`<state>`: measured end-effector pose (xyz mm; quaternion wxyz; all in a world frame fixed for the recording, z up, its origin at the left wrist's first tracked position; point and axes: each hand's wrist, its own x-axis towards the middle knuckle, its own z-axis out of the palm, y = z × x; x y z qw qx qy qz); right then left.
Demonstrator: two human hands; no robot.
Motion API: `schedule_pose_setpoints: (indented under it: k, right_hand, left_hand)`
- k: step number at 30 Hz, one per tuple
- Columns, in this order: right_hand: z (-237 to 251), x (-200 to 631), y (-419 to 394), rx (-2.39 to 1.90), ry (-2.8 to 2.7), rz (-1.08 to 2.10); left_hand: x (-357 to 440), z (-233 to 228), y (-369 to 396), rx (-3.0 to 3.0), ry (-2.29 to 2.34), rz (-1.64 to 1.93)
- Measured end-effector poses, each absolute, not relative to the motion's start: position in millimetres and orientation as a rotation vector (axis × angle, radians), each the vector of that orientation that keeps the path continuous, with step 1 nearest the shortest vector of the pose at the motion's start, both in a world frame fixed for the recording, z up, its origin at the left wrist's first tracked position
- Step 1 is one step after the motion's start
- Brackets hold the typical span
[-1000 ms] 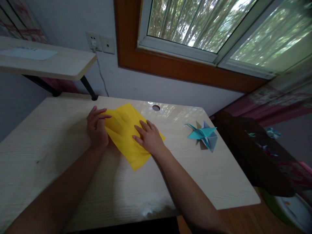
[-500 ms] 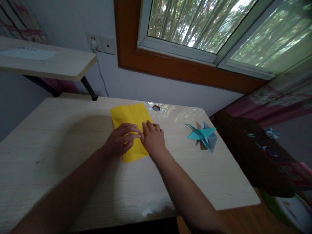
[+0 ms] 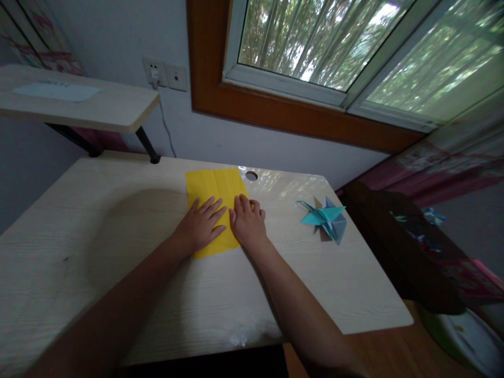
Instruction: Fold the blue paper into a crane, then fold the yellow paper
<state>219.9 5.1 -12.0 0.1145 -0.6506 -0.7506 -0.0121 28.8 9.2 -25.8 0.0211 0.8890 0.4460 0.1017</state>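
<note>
Two bare forearms reached forward; the left hand [image 3: 201,226] lay flat, fingers spread, beside the right hand [image 3: 248,227], fingers curled, nearly touching.

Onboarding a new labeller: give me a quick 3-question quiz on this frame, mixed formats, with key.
1. True or false: both hands lie flat on the yellow paper.
2. Multiple choice: the blue crane sits
A. under the left hand
B. on the desk, apart from the right hand, on its right
C. on the shelf
3. Fill in: the round hole in the desk lies just past the paper's far ____ corner.

Key:
1. True: palms down, fingers spread, side by side on the sheet's near half.
2. B
3. right
</note>
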Motion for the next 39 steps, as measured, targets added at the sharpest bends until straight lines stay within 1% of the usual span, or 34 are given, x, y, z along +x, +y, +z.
schedule_pose_setpoints:
  k: [4,9,13,20,28,32,35,39]
  right_hand:
    - [-21,222,6,-1.822,-2.182,-0.070]
    - [-25,222,8,-1.815,-2.218,0.004]
    - [-25,224,5,-1.803,-2.251,0.003]
    - [-27,236,-16,-1.711,-2.362,-0.066]
    - [-21,243,-52,-1.641,-2.456,-0.039]
    - [-14,259,-67,-1.511,-2.565,0.019]
    - [-10,281,-68,-1.305,-2.677,0.091]
    - [-6,304,-66,-1.106,-2.681,0.165]
  left_hand:
    - [30,-26,7,2.730,1.463,0.320]
    - [29,-27,5,2.742,1.473,0.325]
    - [27,-27,3,2.755,1.464,0.316]
    - [24,-25,-2,2.790,1.408,0.288]
    - [4,-25,-18,2.830,1.327,0.227]
    - [-16,-24,-29,2.843,1.278,0.215]
    - [-33,-23,-34,2.871,1.148,0.181]
    - [-49,-16,-36,2.876,1.002,0.162]
